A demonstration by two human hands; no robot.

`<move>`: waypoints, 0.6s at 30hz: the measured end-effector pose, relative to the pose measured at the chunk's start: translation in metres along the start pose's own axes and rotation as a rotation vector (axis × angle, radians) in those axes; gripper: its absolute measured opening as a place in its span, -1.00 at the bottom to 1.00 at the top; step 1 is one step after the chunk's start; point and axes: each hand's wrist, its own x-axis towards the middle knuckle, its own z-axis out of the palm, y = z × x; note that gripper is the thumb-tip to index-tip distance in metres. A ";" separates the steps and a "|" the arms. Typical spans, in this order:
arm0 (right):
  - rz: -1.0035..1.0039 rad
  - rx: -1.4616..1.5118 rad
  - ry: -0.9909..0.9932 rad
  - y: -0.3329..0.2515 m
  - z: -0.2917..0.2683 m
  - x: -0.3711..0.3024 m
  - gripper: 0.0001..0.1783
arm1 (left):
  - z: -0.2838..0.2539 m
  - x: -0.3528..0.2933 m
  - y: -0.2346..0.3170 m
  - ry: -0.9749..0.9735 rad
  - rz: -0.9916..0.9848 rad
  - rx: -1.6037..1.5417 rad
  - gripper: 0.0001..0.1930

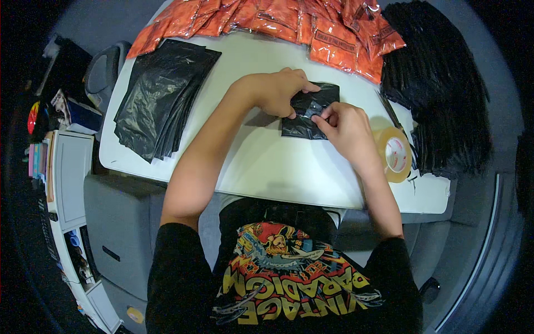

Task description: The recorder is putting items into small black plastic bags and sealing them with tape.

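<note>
A black plastic bag, folded into a small flat packet [303, 129], lies on the white table in front of me. My left hand [276, 93] rests on its left side, thumb and forefinger spread apart and touching the plastic. At the packet's middle, a short shiny strip of clear tape [315, 108] sits by the fingertips of my right hand [346, 127]. Thumb and forefinger of that hand are pinched at the strip. The other right fingers curl inward. Just right of this hand stands a roll of clear tape [384, 151], close to my wrist.
Flat black plastic bags [161, 94] lie stacked on the table's left. Orange packets in clear wrap [334, 47] cover the far edge. A large black heap [439, 83] fills the right side, with dark scissors [392, 111] beside it. Grey seats [125, 222] flank the table [245, 172].
</note>
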 end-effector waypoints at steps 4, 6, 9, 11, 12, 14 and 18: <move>0.032 -0.192 0.131 -0.008 -0.002 -0.008 -0.22 | 0.000 0.000 -0.004 0.020 -0.007 0.023 -0.08; -0.193 -0.183 0.262 -0.010 -0.005 -0.013 0.17 | 0.001 0.001 -0.009 0.020 0.037 0.055 -0.07; -0.493 -0.338 0.429 -0.010 0.011 -0.026 0.18 | -0.008 0.003 -0.007 -0.039 0.046 -0.074 -0.06; -0.385 -0.384 -0.027 -0.002 0.036 -0.035 0.24 | -0.011 0.006 -0.018 0.009 0.060 -0.145 -0.07; -0.353 -0.425 -0.065 -0.001 0.036 -0.038 0.27 | -0.009 0.007 -0.025 0.040 0.074 -0.219 -0.07; -0.333 -0.471 -0.100 -0.011 0.034 -0.039 0.30 | -0.011 0.002 -0.028 0.097 0.037 -0.237 -0.11; -0.310 -0.465 -0.090 -0.022 0.035 -0.066 0.35 | -0.013 0.009 -0.031 0.246 -0.024 -0.227 -0.30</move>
